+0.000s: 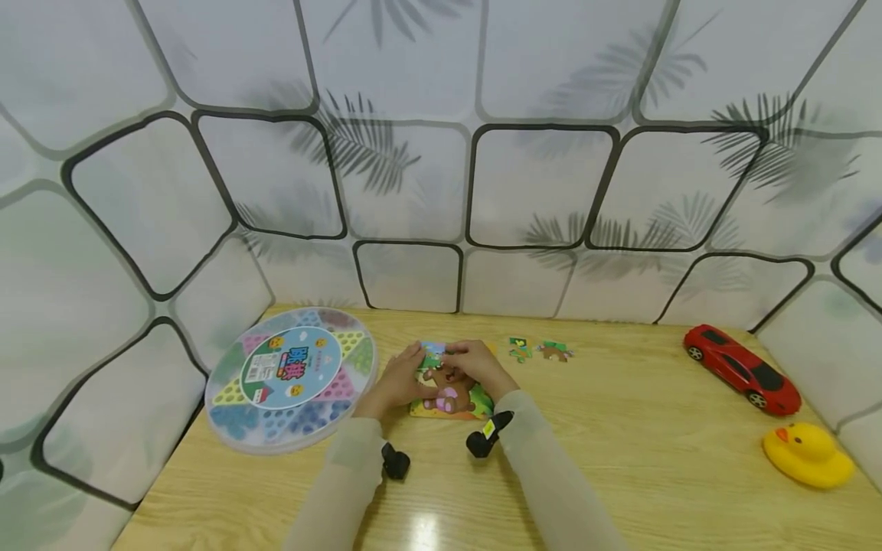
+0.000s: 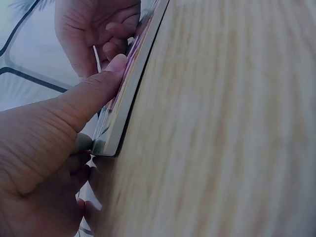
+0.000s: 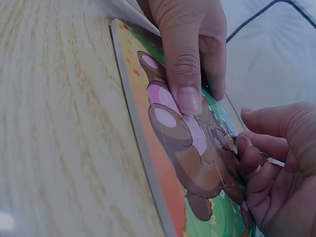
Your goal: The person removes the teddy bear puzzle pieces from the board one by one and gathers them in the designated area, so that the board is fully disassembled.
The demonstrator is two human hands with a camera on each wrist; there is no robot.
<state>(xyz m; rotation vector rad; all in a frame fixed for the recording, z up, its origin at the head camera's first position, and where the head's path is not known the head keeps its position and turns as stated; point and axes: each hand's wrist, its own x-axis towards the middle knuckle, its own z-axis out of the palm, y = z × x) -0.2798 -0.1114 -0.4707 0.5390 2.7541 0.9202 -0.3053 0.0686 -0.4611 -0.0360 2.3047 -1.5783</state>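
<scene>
A jigsaw puzzle (image 1: 451, 399) with a brown bear on it lies flat in a thin tray on the table. My left hand (image 1: 398, 383) holds its left side, the thumb (image 3: 189, 94) pressing on the bear and the other fingers at the edge. Over the puzzle's upper part, my right hand (image 1: 482, 365) has its fingers curled and its fingertips on the surface. There it seems to pinch a small puzzle piece, mostly hidden by the fingers in the right wrist view. Two loose puzzle pieces, one green (image 1: 520, 350) and one brown and green (image 1: 554, 351), lie beyond the right hand.
A round Chinese checkers box (image 1: 289, 375) lies on the left of the wooden table (image 1: 620, 474). At the right are a red toy car (image 1: 743, 370) and a yellow rubber duck (image 1: 808, 455). Patterned cloth walls (image 1: 537, 191) stand behind and at both sides.
</scene>
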